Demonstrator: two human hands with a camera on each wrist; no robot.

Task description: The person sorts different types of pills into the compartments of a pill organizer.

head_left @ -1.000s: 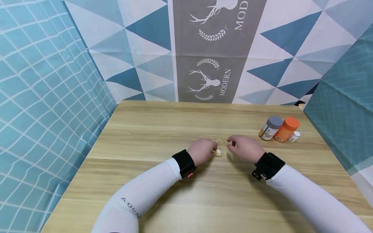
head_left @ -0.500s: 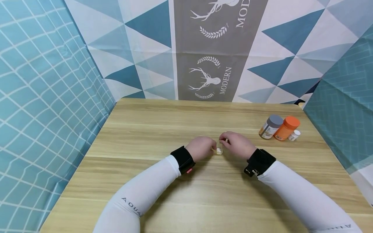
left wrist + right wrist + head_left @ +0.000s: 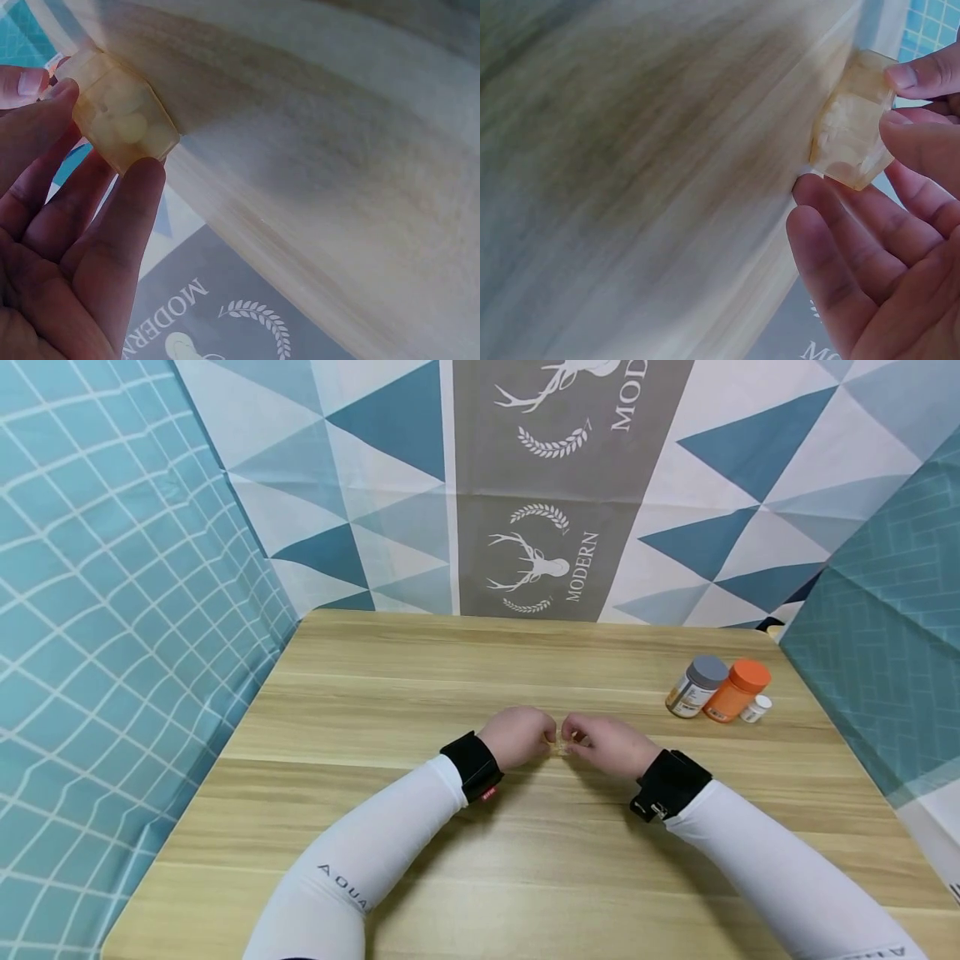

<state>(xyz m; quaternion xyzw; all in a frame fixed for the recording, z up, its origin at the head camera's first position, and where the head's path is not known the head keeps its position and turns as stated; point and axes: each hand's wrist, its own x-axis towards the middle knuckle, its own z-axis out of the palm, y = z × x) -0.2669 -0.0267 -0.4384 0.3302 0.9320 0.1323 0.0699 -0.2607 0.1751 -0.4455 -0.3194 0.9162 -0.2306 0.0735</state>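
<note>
A small see-through amber pill box sits on the wooden table between the two hands. In the left wrist view, pale round pills show through the walls of the pill box. My left hand holds its left side between thumb and fingers. From the other side, my right hand pinches it, with the thumb at an upper edge of the box and fingertips along another edge. The lid appears folded down over the pills. Both hands hide much of the box in the head view.
At the back right of the table stand a bottle with a grey lid, an orange bottle and a small white bottle, close together. Patterned cloth hangs behind the table, with tiled-print cloth at the left.
My right hand has moved left to the pill box and taken hold of it. The box's lid, earlier lying open away from me, has swung over the pills. My left hand stays at the box.
</note>
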